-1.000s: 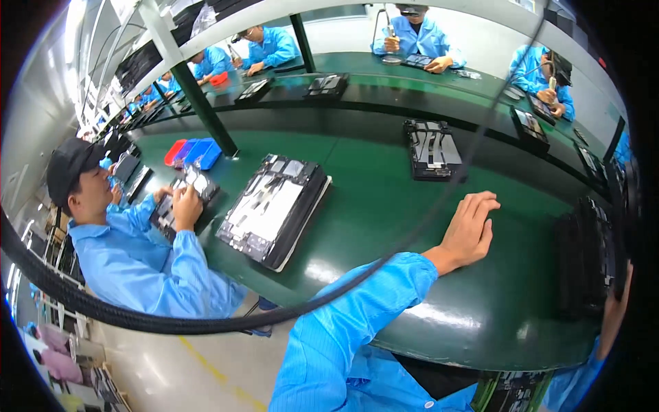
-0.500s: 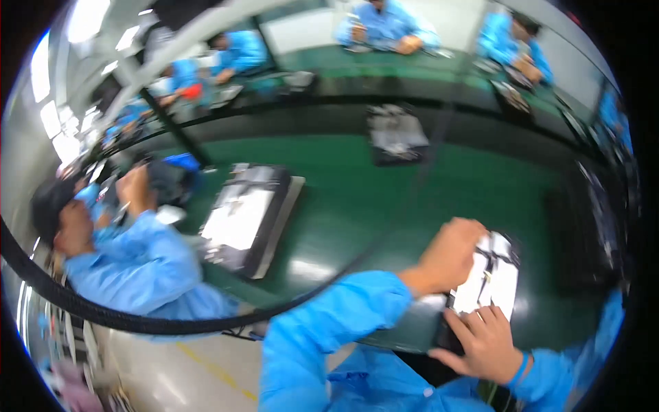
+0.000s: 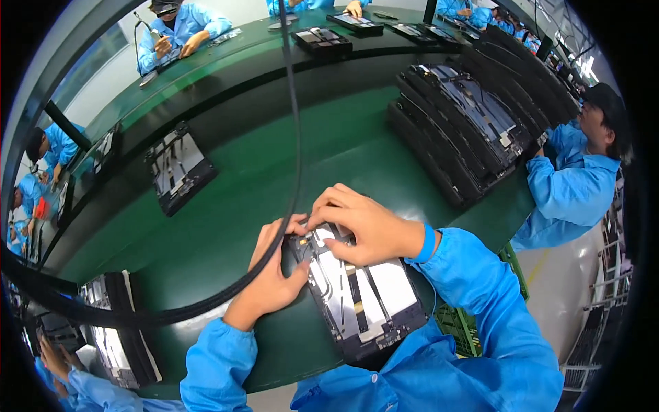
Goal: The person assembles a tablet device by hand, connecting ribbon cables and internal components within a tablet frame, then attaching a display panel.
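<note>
Panel [image 3: 401, 292] on bench [image 3: 371, 147], both hands at its far end: left hand [image 3: 269, 280] spread wide, right hand [image 3: 371, 230] curled, grip unclear. Uneven finger pressure could strain exposed ribbons [image 3: 355, 287].

Device [image 3: 357, 296] lies on bench [image 3: 250, 182] nr front edge; 2nd unit [image 3: 180, 165] sits beyond, to L; stack [image 3: 458, 137] back R; pile [image 3: 115, 333] far L.

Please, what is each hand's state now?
Left hand: open, at left edge of opened tablet.
Right hand: bent over its far end; grip cannot be told.
</note>
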